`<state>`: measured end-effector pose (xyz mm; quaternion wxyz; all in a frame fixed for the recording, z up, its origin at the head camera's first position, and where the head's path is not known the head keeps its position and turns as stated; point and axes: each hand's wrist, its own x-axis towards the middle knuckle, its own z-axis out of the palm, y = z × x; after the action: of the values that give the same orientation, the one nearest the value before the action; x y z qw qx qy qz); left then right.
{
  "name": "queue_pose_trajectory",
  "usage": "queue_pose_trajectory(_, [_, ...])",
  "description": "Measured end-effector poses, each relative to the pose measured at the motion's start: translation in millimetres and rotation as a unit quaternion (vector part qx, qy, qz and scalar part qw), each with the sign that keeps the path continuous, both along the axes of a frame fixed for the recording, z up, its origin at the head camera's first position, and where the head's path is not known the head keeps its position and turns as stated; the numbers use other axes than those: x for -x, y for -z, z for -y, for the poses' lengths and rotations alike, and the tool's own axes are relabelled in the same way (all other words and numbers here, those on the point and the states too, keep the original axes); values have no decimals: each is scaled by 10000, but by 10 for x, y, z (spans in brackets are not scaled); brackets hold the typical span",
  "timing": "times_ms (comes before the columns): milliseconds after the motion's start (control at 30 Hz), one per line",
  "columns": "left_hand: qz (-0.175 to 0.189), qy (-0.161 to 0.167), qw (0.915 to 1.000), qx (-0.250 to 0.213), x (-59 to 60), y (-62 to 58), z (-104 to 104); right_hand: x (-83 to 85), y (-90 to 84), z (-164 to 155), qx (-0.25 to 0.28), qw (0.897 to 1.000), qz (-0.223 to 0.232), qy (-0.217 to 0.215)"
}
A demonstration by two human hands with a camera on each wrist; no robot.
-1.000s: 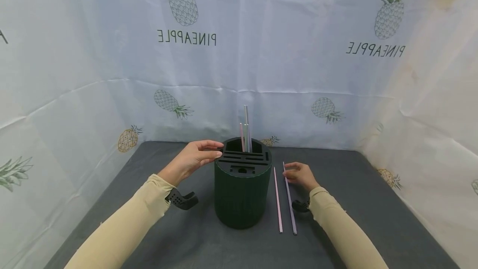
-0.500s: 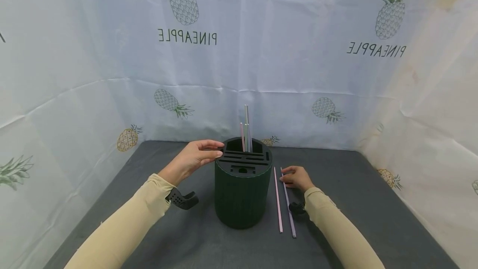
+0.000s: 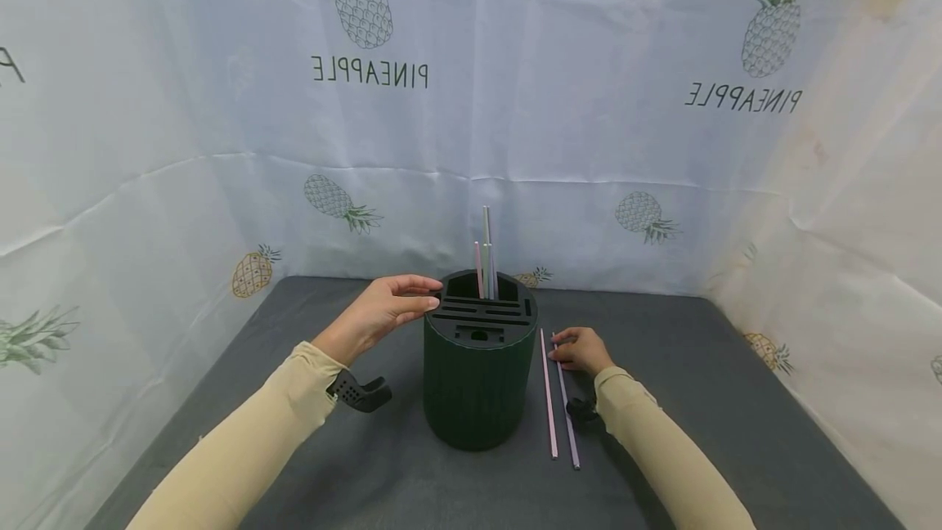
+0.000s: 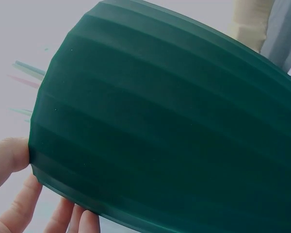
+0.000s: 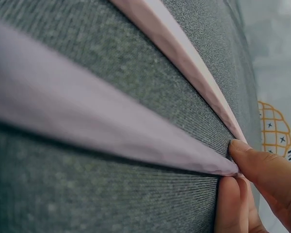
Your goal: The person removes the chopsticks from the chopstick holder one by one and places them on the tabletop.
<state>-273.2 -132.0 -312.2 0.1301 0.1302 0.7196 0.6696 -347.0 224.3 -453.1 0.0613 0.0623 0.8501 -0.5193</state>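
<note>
A dark green round knife block (image 3: 474,387) with a slotted black top stands upright mid-table. Several chopsticks (image 3: 482,272), pink, pale green and purple, rise from its rear compartment. My left hand (image 3: 379,313) rests its fingertips and thumb on the block's left rim; in the left wrist view its fingers (image 4: 19,208) lie against the ribbed green side. To the right of the block, my right hand (image 3: 585,352) pinches the far end of a purple chopstick (image 5: 111,121) lying along the table. A pink chopstick (image 3: 549,399) lies just left of it, nearly parallel.
A dark grey cloth (image 3: 353,464) covers the table. White curtain (image 3: 574,105) printed with pineapples closes off the back and both sides. Each wrist wears a black camera mount, such as the left one (image 3: 361,393).
My right hand has shifted slightly left and toward me, bringing the purple chopstick nearer the pink one. The left hand and the knife block have stayed put.
</note>
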Motion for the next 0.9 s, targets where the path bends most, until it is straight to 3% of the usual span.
queue_pose_trajectory(333, [9, 38, 10000, 50, -8, -2, 3, -1, -39, 8, -175, 9998, 115, -63])
queue_pose_trajectory(500, [23, 62, 10000, 67, -11, -6, -1, -22, -156, -49, 146, 9997, -48, -201])
queue_pose_trajectory(600, [34, 57, 10000, 56, -11, -5, -4, -41, -342, -98, 536, 9977, -285, -308])
queue_pose_trajectory(733, [23, 44, 10000, 32, -11, -2, -1, -92, -741, -119, 1168, 9883, -753, -623])
queue_pose_trajectory(900, [8, 53, 10000, 12, -14, 0, 6, -263, -1337, 7, 1978, 9643, -1523, -887])
